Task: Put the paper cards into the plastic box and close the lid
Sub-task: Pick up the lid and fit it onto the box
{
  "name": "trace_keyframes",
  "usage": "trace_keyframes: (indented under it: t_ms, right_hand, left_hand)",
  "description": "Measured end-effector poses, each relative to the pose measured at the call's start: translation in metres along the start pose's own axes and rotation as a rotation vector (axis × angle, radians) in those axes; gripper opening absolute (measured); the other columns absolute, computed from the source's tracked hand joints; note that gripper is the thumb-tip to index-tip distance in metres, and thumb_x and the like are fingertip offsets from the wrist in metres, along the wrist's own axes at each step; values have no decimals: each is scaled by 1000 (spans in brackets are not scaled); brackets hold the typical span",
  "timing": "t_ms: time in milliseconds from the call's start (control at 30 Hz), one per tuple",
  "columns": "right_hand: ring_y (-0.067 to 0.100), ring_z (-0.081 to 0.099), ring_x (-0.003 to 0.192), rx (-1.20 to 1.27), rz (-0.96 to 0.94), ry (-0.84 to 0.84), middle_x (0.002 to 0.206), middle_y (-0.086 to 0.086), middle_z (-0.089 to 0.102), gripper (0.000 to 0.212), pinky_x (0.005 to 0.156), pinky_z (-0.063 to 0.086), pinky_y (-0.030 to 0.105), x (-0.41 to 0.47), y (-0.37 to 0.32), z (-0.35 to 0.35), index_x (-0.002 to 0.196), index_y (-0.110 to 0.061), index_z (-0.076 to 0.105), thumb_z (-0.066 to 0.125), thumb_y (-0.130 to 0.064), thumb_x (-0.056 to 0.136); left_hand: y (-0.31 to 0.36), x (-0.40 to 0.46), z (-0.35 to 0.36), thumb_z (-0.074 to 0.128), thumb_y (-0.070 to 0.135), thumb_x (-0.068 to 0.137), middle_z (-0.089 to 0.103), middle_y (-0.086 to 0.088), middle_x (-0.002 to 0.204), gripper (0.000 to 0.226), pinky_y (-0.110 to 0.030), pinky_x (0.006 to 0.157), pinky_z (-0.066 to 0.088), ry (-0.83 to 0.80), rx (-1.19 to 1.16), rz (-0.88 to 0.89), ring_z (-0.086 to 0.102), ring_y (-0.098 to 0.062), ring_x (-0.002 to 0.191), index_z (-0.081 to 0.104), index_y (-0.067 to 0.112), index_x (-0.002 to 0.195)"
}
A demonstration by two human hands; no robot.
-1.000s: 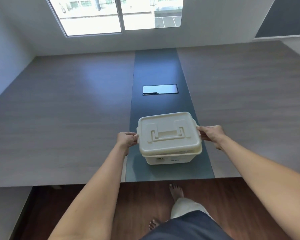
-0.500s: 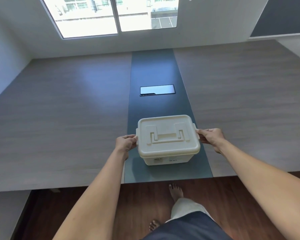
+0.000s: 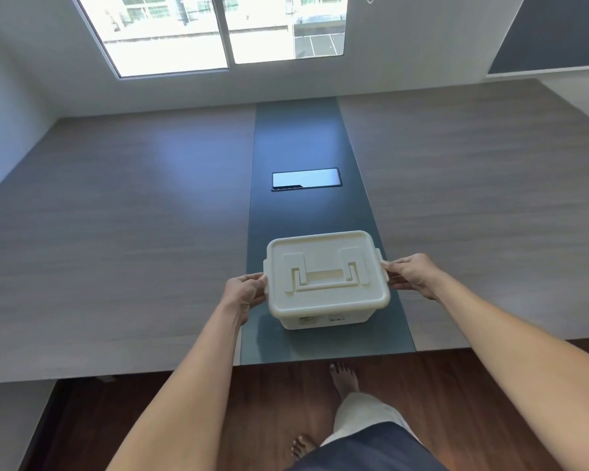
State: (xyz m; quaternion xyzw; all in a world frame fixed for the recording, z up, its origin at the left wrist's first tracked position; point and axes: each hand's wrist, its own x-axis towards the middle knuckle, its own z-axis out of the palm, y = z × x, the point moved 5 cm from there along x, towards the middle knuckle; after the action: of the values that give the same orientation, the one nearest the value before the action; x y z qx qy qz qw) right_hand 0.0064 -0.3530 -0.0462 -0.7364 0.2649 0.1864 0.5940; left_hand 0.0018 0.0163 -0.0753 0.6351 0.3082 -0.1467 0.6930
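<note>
We look down at a big wooden table [image 3: 116,232] with a dark stripe [image 3: 300,137] running down its middle, from 12 o'clock toward us at 6 o'clock. We start at the left. Our left hand [image 3: 244,294] is at about 9 o'clock from the plastic box [image 3: 327,317]. Its fingers [image 3: 254,277] curl around the left edge of the box, so the hand is partly closed and grips that side. In the middle sits the plastic box, cream white, on the dark stripe near the table's close edge. Its lid [image 3: 325,275] is on top and looks flat and shut. A handle [image 3: 323,278] lies flat on the lid. We cannot see inside the box, so we cannot tell if the paper cards are in it. On the front wall of the box we see small labels [image 3: 322,320], too small to read. At 12 o'clock from the box, well apart from it, a shiny dark panel [image 3: 306,179] is set in the stripe. At 3 o'clock from the box is our right hand [image 3: 412,275]. Its fingertips [image 3: 388,266] press on the small tab on the right side of the box, so this hand is also partly closed and holds that side. Down at 6 o'clock, below the table edge, we see a brown wooden floor [image 3: 276,419] and two bare feet [image 3: 344,379].
</note>
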Motion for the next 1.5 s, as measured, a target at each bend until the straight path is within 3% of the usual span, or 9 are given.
trace_keyframes:
  t_ms: [167,267,367,433,567,667,833,1000,1500]
  right_hand:
    - [28,71,91,56,118,-80,105,16,73,28,77,59,39,-5,-8,9,117,-1,63,65,-18,94]
    - [25,68,95,119,176,-178,106,10,70,25,78,57,39,-8,-6,23,116,-5,61,48,-22,103]
    - [22,67,90,122,175,-190,97,7,70,26,75,57,39,-9,-5,30,101,-10,62,41,-25,105]
    - [21,67,82,108,173,-168,94,6,69,23,67,55,37,-9,-5,31,98,-12,59,42,-26,105]
    - [25,66,88,70,115,-76,113,15,67,18,66,57,39,-5,-7,26,116,-9,54,52,-17,101]
    - [26,65,81,-130,-56,64,109,21,70,23,64,55,35,-1,-19,23,113,4,64,55,-9,97]
    - [32,66,93,-497,-195,172,98,14,72,15,79,53,38,-7,-31,38,96,-2,67,57,-5,86]
    - [34,54,126,-430,-221,114,136,12,59,59,104,46,45,-15,-19,49,141,-7,47,53,-45,96]
    - [32,56,127,-312,-346,323,140,11,59,55,106,46,42,19,-16,56,148,-15,42,49,-40,100]
  left_hand:
    - [0,5,5,61,18,93,69,-7,99,20,-38,83,53,16,94,-36,63,-20,82,67,11,111]
    - [-1,2,16,56,21,95,69,-2,81,15,-27,52,54,0,25,-74,62,-12,51,64,13,106]
    - [1,5,17,54,24,97,67,-1,76,15,-26,52,53,35,31,-41,60,-7,40,62,14,105]
    - [2,8,16,53,23,98,67,-4,83,22,-30,61,53,39,23,-17,62,-9,49,60,11,115]
    - [6,9,8,57,19,96,60,-12,126,42,-38,93,50,132,77,105,62,-27,110,48,3,134]
    - [13,4,12,55,11,96,64,-14,115,31,-32,83,49,145,124,195,62,-24,98,55,0,125]
    - [23,-3,15,51,10,95,64,-16,113,16,-37,87,50,265,342,308,62,-30,101,58,3,107]
    - [21,-14,13,60,28,92,62,-14,113,32,-45,93,50,239,448,407,60,-30,104,56,2,112]
    - [37,9,28,59,24,95,56,-11,111,26,-25,80,39,313,469,520,53,-21,89,60,2,110]
